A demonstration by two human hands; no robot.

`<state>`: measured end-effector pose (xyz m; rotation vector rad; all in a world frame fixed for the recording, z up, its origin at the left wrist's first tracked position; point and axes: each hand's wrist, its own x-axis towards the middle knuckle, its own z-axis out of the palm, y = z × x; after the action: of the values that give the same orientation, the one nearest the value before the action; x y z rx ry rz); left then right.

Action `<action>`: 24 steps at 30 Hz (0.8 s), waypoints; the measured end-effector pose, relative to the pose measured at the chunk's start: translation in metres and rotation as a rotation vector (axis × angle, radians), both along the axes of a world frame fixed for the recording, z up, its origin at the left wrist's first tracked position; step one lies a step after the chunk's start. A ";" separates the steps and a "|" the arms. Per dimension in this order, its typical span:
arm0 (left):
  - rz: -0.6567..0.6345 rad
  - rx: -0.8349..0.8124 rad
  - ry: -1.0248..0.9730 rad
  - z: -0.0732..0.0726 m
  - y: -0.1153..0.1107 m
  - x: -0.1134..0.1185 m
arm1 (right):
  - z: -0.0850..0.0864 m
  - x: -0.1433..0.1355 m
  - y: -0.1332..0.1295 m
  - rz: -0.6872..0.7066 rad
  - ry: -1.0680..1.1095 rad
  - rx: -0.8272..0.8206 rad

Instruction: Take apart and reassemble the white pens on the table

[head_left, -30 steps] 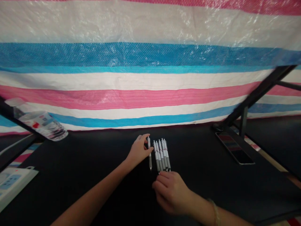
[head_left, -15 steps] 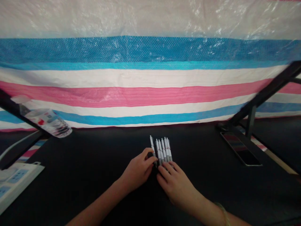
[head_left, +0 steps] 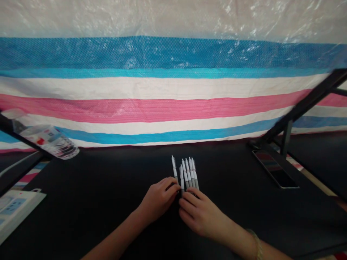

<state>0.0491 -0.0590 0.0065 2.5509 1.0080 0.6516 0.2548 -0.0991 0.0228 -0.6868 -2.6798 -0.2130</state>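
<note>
Your two hands are low in the middle, close to each other, each with its fingers bent. Your left hand (head_left: pixel 159 198) is nearly closed, with the thumb and a finger pinching the low end of one pen, the left pen (head_left: pixel 174 167). Your right hand (head_left: pixel 199 213) is part closed, its fingertips at the low ends of the other pens; I cannot tell if it grips any (the fingers hide those ends).

There are six pens in all, white on top and gray below, lying on the black table (head_left: pixel 108 177). One is the left pen, a bit apart. The second pen (head_left: pixel 181 177) sits lower than the rest, just beside the four pens (head_left: pixel 187 172) that lie side by side on the right.

One phone (head_left: pixel 275 169) lies far to your right. To your left are one clear bottle (head_left: pixel 52 141), tipped over, and one white power strip (head_left: pixel 13 213). One striped sheet (head_left: pixel 173 110) hangs behind the table. One band (head_left: pixel 258 243) is on your right wrist.
</note>
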 end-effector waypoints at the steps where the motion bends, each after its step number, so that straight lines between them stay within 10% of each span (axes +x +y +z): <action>1: 0.004 -0.002 -0.006 -0.001 0.000 0.000 | 0.004 0.001 0.000 -0.012 0.047 0.001; 11: 0.203 -0.325 -0.442 0.005 -0.004 0.004 | 0.010 0.013 -0.015 -0.203 0.876 -0.195; 19: 0.340 -1.218 -1.043 0.017 -0.004 0.011 | 0.008 0.004 -0.023 0.146 0.647 -0.080; 24: 0.321 -1.236 -1.254 0.015 0.000 0.006 | -0.002 -0.010 -0.031 -0.043 0.876 -0.609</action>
<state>0.0550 -0.0586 0.0213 0.6540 0.8347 1.0152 0.2448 -0.1297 0.0213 -0.7645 -1.8481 0.7528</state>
